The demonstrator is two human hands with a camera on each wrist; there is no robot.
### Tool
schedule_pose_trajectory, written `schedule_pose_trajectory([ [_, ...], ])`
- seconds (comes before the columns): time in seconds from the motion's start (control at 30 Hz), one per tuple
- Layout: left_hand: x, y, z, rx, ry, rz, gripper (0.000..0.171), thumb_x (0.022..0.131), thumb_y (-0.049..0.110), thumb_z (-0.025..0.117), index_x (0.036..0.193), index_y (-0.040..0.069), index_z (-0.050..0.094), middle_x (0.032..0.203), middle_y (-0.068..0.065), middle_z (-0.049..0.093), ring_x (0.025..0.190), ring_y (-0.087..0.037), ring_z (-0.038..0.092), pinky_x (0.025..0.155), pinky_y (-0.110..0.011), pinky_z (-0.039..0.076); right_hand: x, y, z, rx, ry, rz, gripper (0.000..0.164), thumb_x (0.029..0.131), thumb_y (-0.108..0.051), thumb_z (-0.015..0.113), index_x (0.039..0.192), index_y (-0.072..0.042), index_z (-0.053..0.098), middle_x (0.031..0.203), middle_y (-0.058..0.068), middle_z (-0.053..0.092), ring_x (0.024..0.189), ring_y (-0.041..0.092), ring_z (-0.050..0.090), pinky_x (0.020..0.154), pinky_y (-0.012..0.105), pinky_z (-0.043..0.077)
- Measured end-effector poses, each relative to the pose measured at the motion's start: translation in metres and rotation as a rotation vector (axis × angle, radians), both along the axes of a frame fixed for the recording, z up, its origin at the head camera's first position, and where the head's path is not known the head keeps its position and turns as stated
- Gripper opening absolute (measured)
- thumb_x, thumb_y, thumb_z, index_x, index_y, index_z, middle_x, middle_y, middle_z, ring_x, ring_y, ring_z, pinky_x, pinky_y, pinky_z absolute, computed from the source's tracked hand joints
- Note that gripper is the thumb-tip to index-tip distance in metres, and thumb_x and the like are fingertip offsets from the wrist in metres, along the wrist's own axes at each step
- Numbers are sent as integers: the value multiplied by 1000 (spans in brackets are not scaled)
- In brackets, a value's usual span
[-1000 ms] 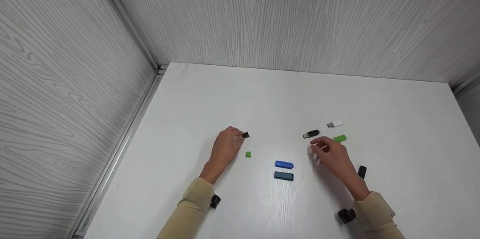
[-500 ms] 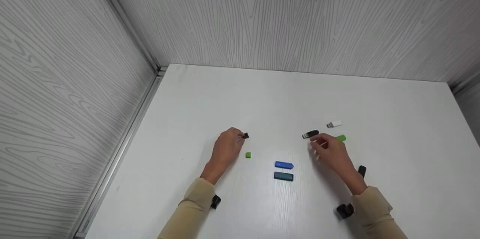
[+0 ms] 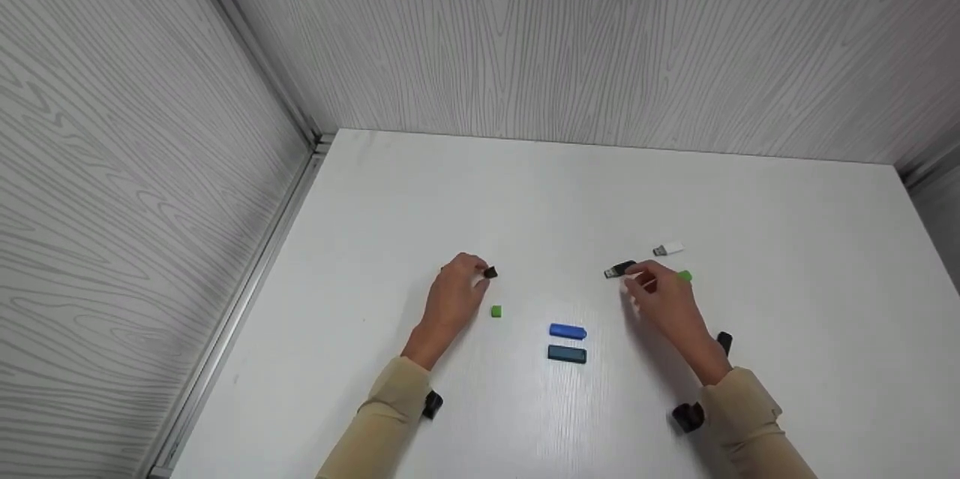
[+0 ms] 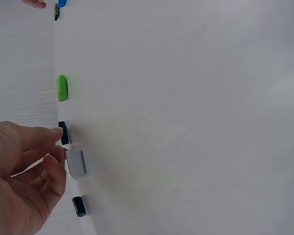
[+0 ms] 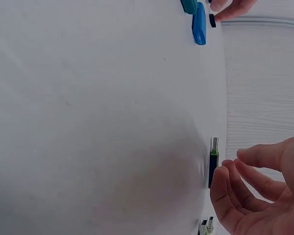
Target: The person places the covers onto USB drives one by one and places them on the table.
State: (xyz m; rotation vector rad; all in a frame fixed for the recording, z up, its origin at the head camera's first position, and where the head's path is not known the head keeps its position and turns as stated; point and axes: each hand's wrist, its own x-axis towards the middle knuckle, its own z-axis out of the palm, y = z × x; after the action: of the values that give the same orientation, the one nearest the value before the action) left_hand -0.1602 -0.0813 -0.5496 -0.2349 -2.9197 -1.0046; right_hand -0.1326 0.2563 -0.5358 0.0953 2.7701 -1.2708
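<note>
My left hand (image 3: 454,295) pinches a small black cap (image 3: 490,272) between thumb and forefinger, low at the table. A green cap (image 3: 496,311) lies just nearer to me. In the left wrist view, a pale grey cap (image 4: 76,164) and a second black cap (image 4: 79,206) stand by the fingers. My right hand (image 3: 666,302) has its fingers loosely bent beside a black USB stick (image 3: 619,269), whose metal plug points left. Contact with that stick is unclear. A green stick (image 3: 684,276) is partly hidden behind this hand, and a white USB stick (image 3: 669,248) lies beyond.
Between the hands, a blue USB stick (image 3: 568,331) and a dark teal one (image 3: 567,353) lie parallel. Another black stick (image 3: 724,342) is partly behind the right forearm. Grey wood-grain panels (image 3: 480,36) border the white table (image 3: 465,186) at the back and left.
My right hand has shifted slightly away from me, so its fingertips now overlap the black USB stick's near end. The left hand stays almost still at the black cap.
</note>
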Motion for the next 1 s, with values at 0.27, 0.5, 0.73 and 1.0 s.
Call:
schedule_pose_trajectory([
  [0.27, -3, -3, -2, 27, -37, 1, 25, 96, 10, 76, 119, 0, 73, 117, -13, 67, 115, -30, 68, 103, -45, 55, -4, -3, 1, 13, 10, 11, 33, 105, -18, 63, 132, 1, 65, 110, 21, 72, 91, 25, 65, 67, 22, 50],
  [0.5, -6, -3, -1, 25, -96, -13, 27, 99, 14, 74, 122, 1, 71, 119, -14, 64, 116, -30, 66, 104, -45, 54, -6, -5, 2, 50, 22, 14, 35, 105, -14, 61, 136, 2, 62, 111, 23, 70, 94, 29, 65, 69, 24, 49],
  [0.73, -11, -1, 2, 9, -146, -28, 24, 100, 15, 72, 120, 4, 69, 115, -12, 63, 105, -25, 63, 99, -43, 55, -10, -7, 4, 87, 81, 27, 32, 102, -4, 59, 131, 7, 64, 111, 28, 67, 99, 36, 65, 76, 32, 50],
  [1.0, -10, -2, 0, 11, -146, -30, 22, 102, 16, 70, 120, 5, 68, 117, -12, 62, 109, -24, 65, 100, -42, 55, -19, -5, 6, 167, 177, 38, 31, 94, 5, 60, 123, 7, 71, 104, 33, 68, 102, 48, 57, 84, 49, 43],
])
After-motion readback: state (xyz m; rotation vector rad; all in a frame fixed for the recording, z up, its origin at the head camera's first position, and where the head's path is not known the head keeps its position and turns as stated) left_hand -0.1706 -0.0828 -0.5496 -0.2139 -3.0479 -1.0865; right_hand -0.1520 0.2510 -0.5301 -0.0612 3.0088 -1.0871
